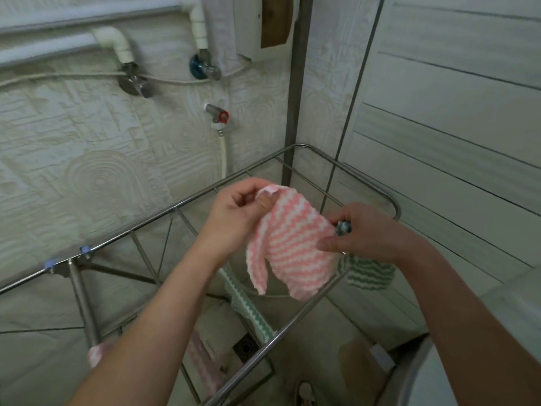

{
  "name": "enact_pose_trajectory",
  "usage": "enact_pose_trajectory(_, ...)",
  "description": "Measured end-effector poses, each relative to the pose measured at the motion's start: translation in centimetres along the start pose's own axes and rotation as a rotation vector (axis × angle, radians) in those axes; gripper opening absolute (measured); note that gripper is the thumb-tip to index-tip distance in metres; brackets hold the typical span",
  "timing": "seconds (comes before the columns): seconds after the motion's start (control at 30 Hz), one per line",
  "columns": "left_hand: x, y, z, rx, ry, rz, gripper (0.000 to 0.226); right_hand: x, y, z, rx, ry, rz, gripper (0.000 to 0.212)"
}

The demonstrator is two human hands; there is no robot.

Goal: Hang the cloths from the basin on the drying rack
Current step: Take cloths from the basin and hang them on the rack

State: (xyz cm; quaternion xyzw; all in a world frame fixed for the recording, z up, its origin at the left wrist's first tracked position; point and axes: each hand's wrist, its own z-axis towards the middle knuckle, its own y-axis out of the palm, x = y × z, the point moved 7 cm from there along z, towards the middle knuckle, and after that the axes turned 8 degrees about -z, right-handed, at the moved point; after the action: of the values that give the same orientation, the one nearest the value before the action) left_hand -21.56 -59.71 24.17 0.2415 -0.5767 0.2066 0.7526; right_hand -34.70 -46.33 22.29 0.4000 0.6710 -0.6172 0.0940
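Note:
A pink-and-white striped cloth (289, 244) is stretched between my two hands above the metal drying rack (164, 213). My left hand (237, 213) pinches its upper left corner. My right hand (367, 230) pinches its right edge and also grips a green-and-white cloth (370, 272), which droops below that hand past the rack's near rail. Another green-and-white cloth (248, 306) hangs over a rack bar under the pink one. A pink cloth (202, 358) hangs lower down, partly hidden by my left forearm. The basin (409, 373) shows only as a rim at bottom right.
White pipes (111, 39), a valve (202, 65) and a red-handled tap (218, 117) with a hose line the textured wall behind the rack. A panelled wall (453, 127) rises on the right. A floor drain (247, 347) lies below the rack.

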Motion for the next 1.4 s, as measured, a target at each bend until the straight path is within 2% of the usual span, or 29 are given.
enact_pose_trajectory(0.17,-3.4,-0.2,4.9,0.064,-0.031,0.107,0.014,6.1,-2.5,1.7,0.127,0.026,-0.009,0.015)
enact_pose_trajectory(0.3,-7.7,-0.9,7.6,0.134,-0.141,0.151,0.015,8.0,-2.0,3.3,0.158,0.017,0.002,0.023)
enact_pose_trajectory(0.43,-11.3,-1.2,9.6,0.157,-0.261,0.247,0.014,9.8,-0.4,4.4,0.116,0.079,0.084,0.028)
enact_pose_trajectory(0.53,-13.4,-0.3,11.2,0.173,-0.277,0.249,0.016,11.5,0.2,4.7,0.017,0.166,0.314,0.019)
enact_pose_trajectory(0.6,-14.8,0.6,12.4,0.18,-0.272,0.336,0.019,13.6,0.2,4.9,0.003,0.26,0.387,0.018)
enact_pose_trajectory(0.73,-18.5,3.8,14.2,0.099,-0.289,0.581,0.018,19.0,0.0,5.9,0.216,0.405,0.145,0.026)
enact_pose_trajectory(0.83,-19.8,5.8,14.9,0.079,-0.26,0.82,0.026,21.9,1.2,6.9,0.253,0.473,0.027,0.02)
enact_pose_trajectory(0.9,-20.0,6.5,15.3,0.092,-0.253,0.886,0.031,22.8,1.4,7.5,0.279,0.498,-0.041,0.02)
enact_pose_trajectory(1.0,-20.3,6.4,16.1,0.133,-0.276,0.943,0.034,22.6,0.9,8.1,0.344,0.505,-0.161,0.019)
enact_pose_trajectory(1.1,-21.3,6.5,16.5,0.082,-0.341,0.97,0.033,22.2,0.9,8.4,0.357,0.481,-0.306,0.021)
enact_pose_trajectory(1.2,-22.1,6.5,16.2,-0.019,-0.383,0.771,0.035,21.9,1.0,8.2,0.305,0.479,-0.401,0.031)
enact_pose_trajectory(1.23,-21.6,6.2,15.9,-0.006,-0.367,0.725,0.036,21.8,0.9,8.0,0.288,0.47,-0.417,0.04)
enact_pose_trajectory(1.3,-20.7,4.1,15.2,0.143,-0.31,0.73,0.033,21.1,0.7,7.6,0.293,0.394,-0.395,0.044)
enact_pose_trajectory(1.37,-20.2,1.8,13.9,0.303,-0.305,0.791,0.023,20.1,1.2,7.5,0.245,0.292,-0.258,0.034)
enact_pose_trajectory(1.4,-20.6,1.2,13.1,0.326,-0.352,0.793,0.017,19.8,1.8,7.5,0.179,0.262,-0.199,0.029)
